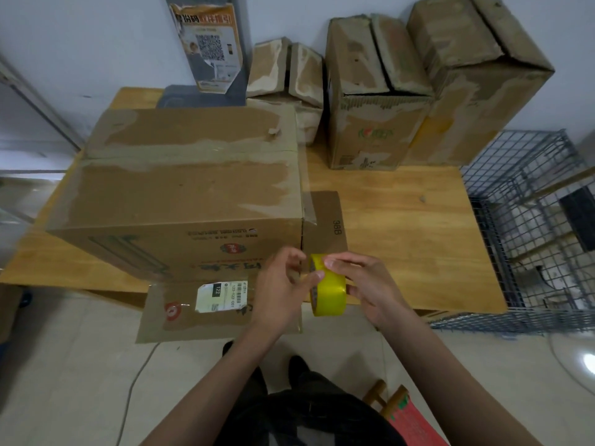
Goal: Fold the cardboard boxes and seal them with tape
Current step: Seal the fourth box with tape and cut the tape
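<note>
Both forearms are extending forward from the bottom of the view and converging just above the near edge of the wooden table (402, 220). Right hand (370, 288) is gripping the yellow tape roll (328, 289), its fingers curling over the top of the roll and its thumb lying underneath, with the roll standing on edge between the two hands. Left hand (283, 284) is sitting just beside the roll with its fingers bent, its thumb and forefinger pinching at the roll's left rim; whether a loose tape end is being held there cannot be told. Directly behind the hands, the large cardboard box (190, 191) is lying on the table, its top seam covered by clear tape, one flap with a shipping label (222, 297) hanging over the table's near edge and a second flap lying flat to the right. Three more taped cardboard boxes (380, 98) are standing against the wall at the back of the table. At the table's right end, a wire cage (531, 226) is standing.
</note>
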`<act>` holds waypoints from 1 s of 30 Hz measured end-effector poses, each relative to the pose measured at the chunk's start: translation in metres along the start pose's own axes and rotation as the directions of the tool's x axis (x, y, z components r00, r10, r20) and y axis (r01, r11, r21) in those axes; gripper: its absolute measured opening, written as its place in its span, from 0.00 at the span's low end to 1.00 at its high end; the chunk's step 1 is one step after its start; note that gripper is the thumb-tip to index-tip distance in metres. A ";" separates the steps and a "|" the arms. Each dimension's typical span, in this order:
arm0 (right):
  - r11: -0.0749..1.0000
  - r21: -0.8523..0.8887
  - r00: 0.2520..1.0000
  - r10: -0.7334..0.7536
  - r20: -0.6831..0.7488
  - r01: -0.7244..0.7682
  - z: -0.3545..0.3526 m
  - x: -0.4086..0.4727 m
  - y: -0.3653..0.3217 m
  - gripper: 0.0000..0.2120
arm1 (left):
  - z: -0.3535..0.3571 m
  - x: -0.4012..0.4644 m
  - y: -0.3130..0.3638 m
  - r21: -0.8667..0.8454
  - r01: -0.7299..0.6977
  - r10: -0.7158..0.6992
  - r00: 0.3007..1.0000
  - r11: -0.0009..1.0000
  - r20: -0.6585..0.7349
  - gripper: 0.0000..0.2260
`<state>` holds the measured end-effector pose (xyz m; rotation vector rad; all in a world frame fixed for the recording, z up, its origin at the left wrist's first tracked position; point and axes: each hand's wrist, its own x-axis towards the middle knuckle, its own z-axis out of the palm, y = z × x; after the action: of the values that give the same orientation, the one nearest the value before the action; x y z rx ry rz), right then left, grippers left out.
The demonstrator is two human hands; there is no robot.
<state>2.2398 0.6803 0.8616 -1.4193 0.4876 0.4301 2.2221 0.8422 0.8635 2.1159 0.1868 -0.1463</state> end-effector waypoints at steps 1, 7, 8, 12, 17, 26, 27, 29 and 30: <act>1.000 -0.009 1.000 -0.026 -0.008 0.026 -0.002 -0.005 -0.001 0.05 | -0.001 0.003 0.004 0.023 -0.098 0.098 0.995 0.995 0.003 0.11; 0.979 -0.071 0.980 -0.193 -0.055 0.189 -0.012 -0.029 -0.006 0.07 | 0.001 0.014 0.031 0.070 -0.260 0.260 0.966 0.963 0.013 0.04; 0.971 -0.070 0.970 -0.234 -0.066 0.230 -0.013 -0.032 -0.006 0.08 | 0.003 0.015 0.034 0.062 -0.258 0.257 0.966 0.964 0.011 0.03; 0.965 -0.034 0.960 -0.261 -0.099 0.259 -0.023 -0.036 -0.007 0.29 | 0.013 0.016 0.045 0.011 -0.285 0.286 0.957 0.958 -0.041 0.03; 0.976 -0.030 0.973 -0.218 -0.074 0.216 -0.031 -0.044 -0.002 0.37 | 0.023 0.027 0.054 0.013 -0.310 0.310 0.949 0.951 -0.052 0.04; 0.978 0.107 0.936 -0.137 -0.323 0.180 -0.064 -0.041 0.057 0.10 | -0.052 0.047 0.145 -0.102 -0.500 0.498 0.866 0.860 -0.051 0.01; 0.975 0.114 0.942 -0.151 -0.300 0.193 -0.066 -0.040 0.054 0.12 | -0.055 0.052 0.146 -0.030 -0.487 0.488 0.872 0.873 0.040 0.01; 0.963 0.084 0.943 -0.230 -0.240 0.256 -0.061 -0.037 0.039 0.16 | -0.040 0.054 0.136 0.047 -0.444 0.425 0.880 0.895 0.210 0.03; 0.952 0.067 0.936 -0.278 -0.215 0.298 -0.056 -0.036 0.030 0.18 | -0.029 0.052 0.128 0.039 -0.414 0.389 0.881 0.910 0.268 0.04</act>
<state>2.1898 0.6281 0.8522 -1.4182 0.4485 0.0224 2.2985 0.8049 0.9763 2.1586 -0.4223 -0.1800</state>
